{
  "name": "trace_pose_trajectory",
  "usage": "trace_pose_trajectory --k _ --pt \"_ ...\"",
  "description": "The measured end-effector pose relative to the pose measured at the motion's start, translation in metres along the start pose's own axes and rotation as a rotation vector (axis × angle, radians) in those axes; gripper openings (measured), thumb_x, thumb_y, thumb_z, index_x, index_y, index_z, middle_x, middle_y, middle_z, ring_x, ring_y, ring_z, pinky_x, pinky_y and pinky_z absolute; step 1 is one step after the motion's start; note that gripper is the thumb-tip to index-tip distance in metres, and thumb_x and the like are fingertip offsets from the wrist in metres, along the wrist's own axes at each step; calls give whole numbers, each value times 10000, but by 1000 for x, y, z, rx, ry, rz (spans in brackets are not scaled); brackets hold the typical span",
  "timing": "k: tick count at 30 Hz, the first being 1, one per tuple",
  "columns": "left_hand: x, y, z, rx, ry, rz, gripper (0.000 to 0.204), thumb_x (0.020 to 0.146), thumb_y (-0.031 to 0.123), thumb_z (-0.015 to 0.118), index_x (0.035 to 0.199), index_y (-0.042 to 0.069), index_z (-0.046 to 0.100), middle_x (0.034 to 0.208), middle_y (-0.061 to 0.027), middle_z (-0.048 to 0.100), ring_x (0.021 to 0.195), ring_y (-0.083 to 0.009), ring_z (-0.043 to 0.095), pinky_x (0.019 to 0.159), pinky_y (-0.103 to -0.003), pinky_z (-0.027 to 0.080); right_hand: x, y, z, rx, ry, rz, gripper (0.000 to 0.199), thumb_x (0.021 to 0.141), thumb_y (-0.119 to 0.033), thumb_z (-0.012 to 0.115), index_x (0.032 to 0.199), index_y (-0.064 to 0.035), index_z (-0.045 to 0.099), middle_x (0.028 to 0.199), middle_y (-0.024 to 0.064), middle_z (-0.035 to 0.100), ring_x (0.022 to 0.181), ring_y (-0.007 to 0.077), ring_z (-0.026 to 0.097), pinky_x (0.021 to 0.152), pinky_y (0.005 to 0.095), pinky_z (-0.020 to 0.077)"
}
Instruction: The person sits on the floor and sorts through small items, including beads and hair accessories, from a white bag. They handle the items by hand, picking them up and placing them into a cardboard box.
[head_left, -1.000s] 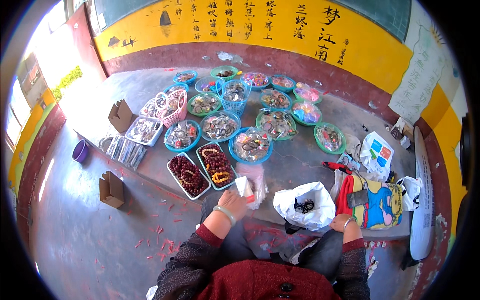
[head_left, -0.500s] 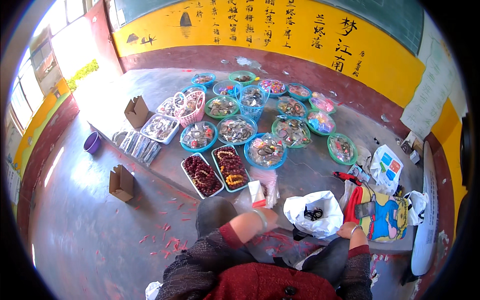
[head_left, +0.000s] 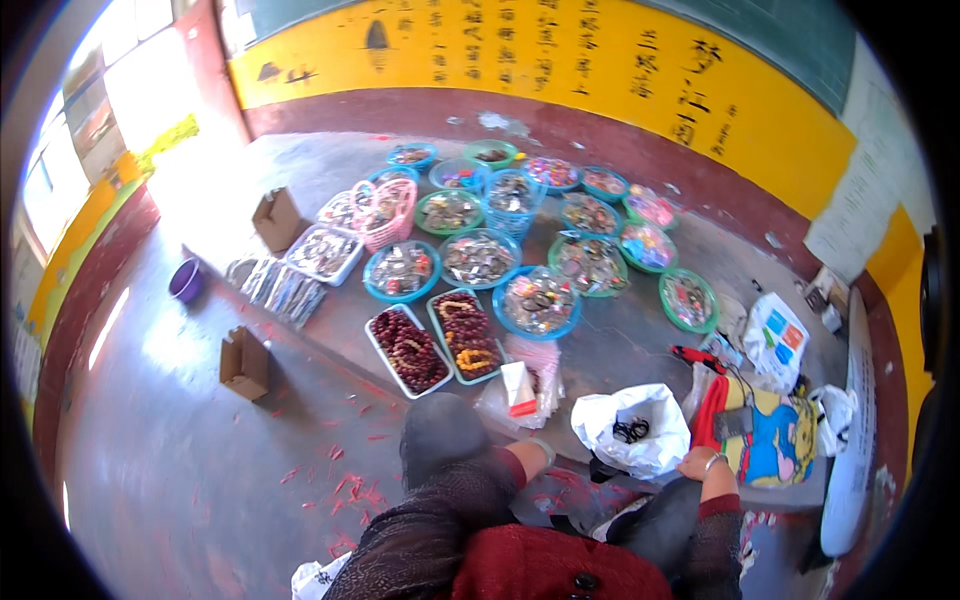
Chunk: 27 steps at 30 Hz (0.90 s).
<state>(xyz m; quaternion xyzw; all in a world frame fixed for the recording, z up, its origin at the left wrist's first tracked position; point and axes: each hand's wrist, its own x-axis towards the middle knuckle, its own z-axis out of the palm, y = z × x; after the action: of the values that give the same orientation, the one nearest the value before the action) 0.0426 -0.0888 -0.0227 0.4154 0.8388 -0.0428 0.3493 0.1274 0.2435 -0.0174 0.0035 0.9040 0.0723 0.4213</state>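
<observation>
In the head view, the only one, one open white bag (head_left: 655,455) stands near the platform's edge, toward 4 o'clock from the middle. A tangle of black loops (head_left: 630,430) lies inside, too bunched to count.

The right hand (head_left: 697,462), with one bracelet, is at the bag's 4 o'clock, by its rim; I cannot tell whether its grip is clamped or merely resting there. The left forearm (head_left: 525,460), with one bangle, lies between the bag's 8 and 9 o'clock. The left hand beyond it cannot be made out, so neither can its grip.

Clockwise from the bag: one patterned cloth (head_left: 775,440) at 3 o'clock; one printed bag (head_left: 776,342) at 2; about fifteen round containers (head_left: 537,302) spread from 10 to 1, among them two handled baskets, one pink (head_left: 384,232) and one blue (head_left: 509,220). At 10 o'clock come one white-and-red packet (head_left: 518,388) on clear plastic bags, then two trays of beads (head_left: 409,350). Farther out, between 9 and 10, are two cardboard boxes (head_left: 244,363) and one purple bucket (head_left: 186,281).
</observation>
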Motion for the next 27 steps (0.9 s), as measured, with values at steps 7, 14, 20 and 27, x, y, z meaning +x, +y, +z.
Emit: trace_pose_trajectory --k 7,14,20,27 --pt "26 2 -7 71 43 44 320 792 310 485 975 87 625 1037 -155 591 980 -303 560 796 -421 442 -10 7 12 99 151 -42 400 804 -377 420 871 -51 643 913 178 610 861 333 579 788 409 444" --pt "4 -66 -14 49 203 -217 338 758 356 515 928 84 625 978 -164 602 926 -319 573 775 -422 450 -8 0 10 135 113 87 389 800 -343 435 958 -42 625 1000 170 594 948 308 566 843 396 431" --pt "-88 -157 -32 -344 861 -441 368 756 266 595 1015 5 580 976 -198 585 947 -324 546 824 -396 430 -18 -4 1 167 53 111 402 793 -349 486 1007 -30 604 1062 159 575 988 292 553 858 377 425" --pt "-187 -366 118 -457 774 -1017 366 757 272 585 1023 21 577 1027 -200 570 993 -333 524 852 -411 410 -13 -25 -18 131 110 43 369 781 -319 455 929 -30 632 966 180 603 908 311 582 803 395 448"
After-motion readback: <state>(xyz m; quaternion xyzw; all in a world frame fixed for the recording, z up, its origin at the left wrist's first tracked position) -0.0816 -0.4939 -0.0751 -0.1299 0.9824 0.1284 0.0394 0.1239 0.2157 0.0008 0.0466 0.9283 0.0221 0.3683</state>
